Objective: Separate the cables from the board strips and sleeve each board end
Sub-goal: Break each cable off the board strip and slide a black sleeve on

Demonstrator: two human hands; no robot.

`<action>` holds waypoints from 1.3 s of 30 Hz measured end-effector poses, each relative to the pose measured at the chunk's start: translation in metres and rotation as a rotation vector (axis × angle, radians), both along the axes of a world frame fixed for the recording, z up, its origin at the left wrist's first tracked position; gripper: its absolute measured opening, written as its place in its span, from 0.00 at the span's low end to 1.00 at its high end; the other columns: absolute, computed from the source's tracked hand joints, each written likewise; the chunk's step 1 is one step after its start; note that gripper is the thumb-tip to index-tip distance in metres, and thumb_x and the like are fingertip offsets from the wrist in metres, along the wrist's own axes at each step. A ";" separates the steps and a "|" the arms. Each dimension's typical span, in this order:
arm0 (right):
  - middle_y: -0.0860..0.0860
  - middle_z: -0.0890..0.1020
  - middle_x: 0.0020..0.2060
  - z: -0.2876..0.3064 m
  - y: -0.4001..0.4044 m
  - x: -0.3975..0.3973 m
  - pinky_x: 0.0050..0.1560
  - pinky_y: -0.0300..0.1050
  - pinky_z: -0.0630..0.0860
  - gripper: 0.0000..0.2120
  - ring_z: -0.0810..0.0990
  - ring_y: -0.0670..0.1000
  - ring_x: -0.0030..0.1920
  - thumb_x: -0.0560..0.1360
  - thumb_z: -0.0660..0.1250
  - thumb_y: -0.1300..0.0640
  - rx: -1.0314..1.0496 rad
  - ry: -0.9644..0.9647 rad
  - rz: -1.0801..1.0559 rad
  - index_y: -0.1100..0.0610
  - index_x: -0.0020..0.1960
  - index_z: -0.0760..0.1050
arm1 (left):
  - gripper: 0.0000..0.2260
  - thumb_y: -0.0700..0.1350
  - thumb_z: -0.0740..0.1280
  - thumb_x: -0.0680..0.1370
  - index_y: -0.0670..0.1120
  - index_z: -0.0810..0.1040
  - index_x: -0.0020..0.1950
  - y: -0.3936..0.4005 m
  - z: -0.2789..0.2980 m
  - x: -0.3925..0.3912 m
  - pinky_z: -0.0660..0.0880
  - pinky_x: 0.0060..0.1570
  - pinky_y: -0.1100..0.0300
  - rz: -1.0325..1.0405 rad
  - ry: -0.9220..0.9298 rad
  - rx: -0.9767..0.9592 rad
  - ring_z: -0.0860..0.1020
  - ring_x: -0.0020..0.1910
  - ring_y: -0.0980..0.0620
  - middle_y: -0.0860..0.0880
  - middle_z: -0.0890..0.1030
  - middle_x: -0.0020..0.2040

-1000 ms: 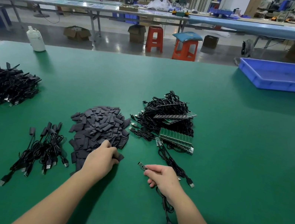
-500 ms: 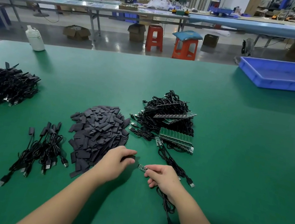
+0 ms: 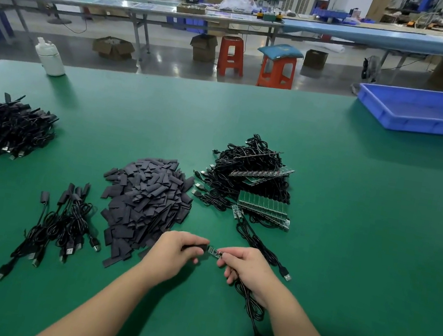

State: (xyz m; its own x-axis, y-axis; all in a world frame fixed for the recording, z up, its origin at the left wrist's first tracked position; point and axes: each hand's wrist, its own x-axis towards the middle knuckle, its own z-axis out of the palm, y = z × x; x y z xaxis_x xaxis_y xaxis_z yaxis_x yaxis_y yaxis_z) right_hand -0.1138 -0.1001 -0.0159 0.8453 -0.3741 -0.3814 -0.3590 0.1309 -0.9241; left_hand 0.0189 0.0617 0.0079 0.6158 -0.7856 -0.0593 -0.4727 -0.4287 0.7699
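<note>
Left hand (image 3: 171, 253) has carried 1 pinched sleeve (image 3: 195, 247) right to the light, fragile board end (image 3: 213, 251); right hand (image 3: 244, 268) pinches its cable side.

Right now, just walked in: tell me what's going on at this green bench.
A person is sleeving cable boards by hand. The left hand pinches a dark grey flat sleeve and brings its mouth to a small green circuit board, which the right hand holds by its black cable end. The sleeve is not yet over the board. Finished sleeved cables lie left of the loose sleeve pile; unseparated board strips sit beyond.
</note>
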 end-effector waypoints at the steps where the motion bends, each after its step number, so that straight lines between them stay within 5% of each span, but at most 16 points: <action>1: 0.52 0.85 0.39 0.000 -0.001 0.000 0.35 0.42 0.77 0.09 0.77 0.48 0.32 0.80 0.64 0.64 -0.001 0.003 0.000 0.53 0.53 0.81 | 0.11 0.41 0.70 0.77 0.52 0.84 0.58 0.000 -0.001 -0.001 0.74 0.45 0.70 -0.001 0.015 0.003 0.81 0.37 0.62 0.60 0.83 0.34; 8: 0.52 0.86 0.40 -0.002 -0.003 0.000 0.34 0.41 0.77 0.09 0.78 0.47 0.32 0.80 0.66 0.63 -0.011 0.016 0.037 0.52 0.53 0.81 | 0.14 0.41 0.71 0.77 0.54 0.82 0.61 0.000 -0.003 -0.004 0.79 0.53 0.58 -0.012 0.076 -0.017 0.82 0.39 0.58 0.55 0.85 0.37; 16: 0.52 0.85 0.39 -0.003 -0.002 0.001 0.34 0.42 0.77 0.09 0.77 0.48 0.32 0.80 0.65 0.64 -0.050 0.022 0.074 0.52 0.52 0.81 | 0.15 0.43 0.71 0.77 0.49 0.80 0.64 -0.001 0.001 -0.002 0.72 0.46 0.76 -0.102 -0.020 0.077 0.80 0.38 0.67 0.63 0.81 0.40; 23: 0.51 0.84 0.36 0.000 0.000 0.000 0.32 0.41 0.76 0.09 0.76 0.47 0.30 0.80 0.64 0.66 -0.029 0.010 0.041 0.55 0.50 0.81 | 0.15 0.43 0.71 0.77 0.49 0.80 0.65 -0.003 0.003 -0.004 0.69 0.49 0.80 -0.156 -0.045 0.116 0.76 0.43 0.76 0.59 0.82 0.51; 34: 0.52 0.84 0.36 0.003 0.002 0.000 0.32 0.40 0.77 0.07 0.76 0.48 0.30 0.80 0.65 0.65 -0.008 0.011 0.023 0.58 0.52 0.80 | 0.15 0.43 0.71 0.77 0.51 0.81 0.63 -0.007 -0.001 -0.004 0.67 0.51 0.80 -0.199 -0.079 0.092 0.74 0.47 0.76 0.58 0.83 0.54; 39: 0.53 0.84 0.38 0.005 0.003 -0.001 0.32 0.39 0.77 0.07 0.78 0.46 0.30 0.80 0.64 0.66 0.018 -0.014 0.021 0.61 0.56 0.79 | 0.15 0.45 0.69 0.78 0.52 0.79 0.65 -0.011 -0.003 -0.012 0.73 0.57 0.66 -0.199 -0.175 0.109 0.78 0.54 0.66 0.57 0.83 0.57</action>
State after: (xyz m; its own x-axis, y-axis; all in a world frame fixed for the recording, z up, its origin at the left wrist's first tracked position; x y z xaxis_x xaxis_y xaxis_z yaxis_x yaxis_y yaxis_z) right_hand -0.1152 -0.0972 -0.0109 0.8583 -0.3495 -0.3758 -0.3488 0.1400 -0.9267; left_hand 0.0065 0.0502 0.0053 0.4581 -0.8871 -0.0567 -0.6775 -0.3898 0.6238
